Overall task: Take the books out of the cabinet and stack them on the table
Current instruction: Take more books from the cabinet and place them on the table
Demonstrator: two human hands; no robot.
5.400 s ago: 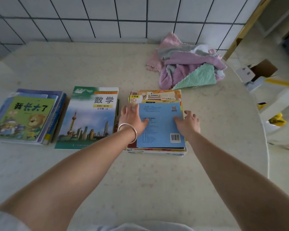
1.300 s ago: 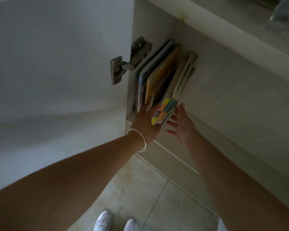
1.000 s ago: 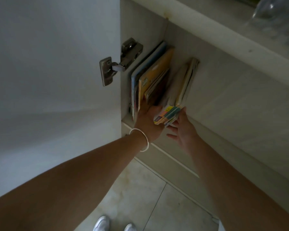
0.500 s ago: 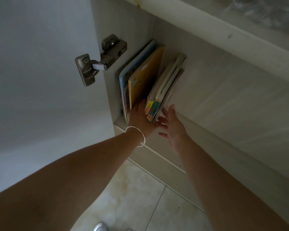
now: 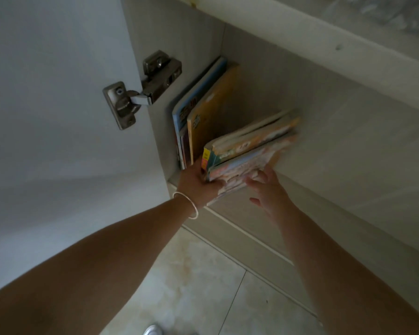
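Note:
Inside the open cabinet (image 5: pixel 324 122), a blue book and a yellow book (image 5: pixel 211 112) stand upright against the left wall. A bundle of thin colourful books (image 5: pixel 249 148) leans far to the right, its near end at the shelf's front edge. My left hand (image 5: pixel 198 183), with a white bangle on the wrist, grips the bundle's near end, fingers curled under it. My right hand (image 5: pixel 267 189) reaches to the underside of the bundle with spread fingers touching the lowest cover.
The white cabinet door (image 5: pixel 53 105) stands open on the left, held by a metal hinge (image 5: pixel 140 90). A shelf board (image 5: pixel 300 32) runs above the books. Beige floor tiles (image 5: pixel 191 286) lie below, with a white shoe tip (image 5: pixel 153 331) at the bottom edge.
The bundle of thin books has tipped from nearly upright to leaning far right and has come forward. My left hand now grips its near end, and my right hand has moved under it.

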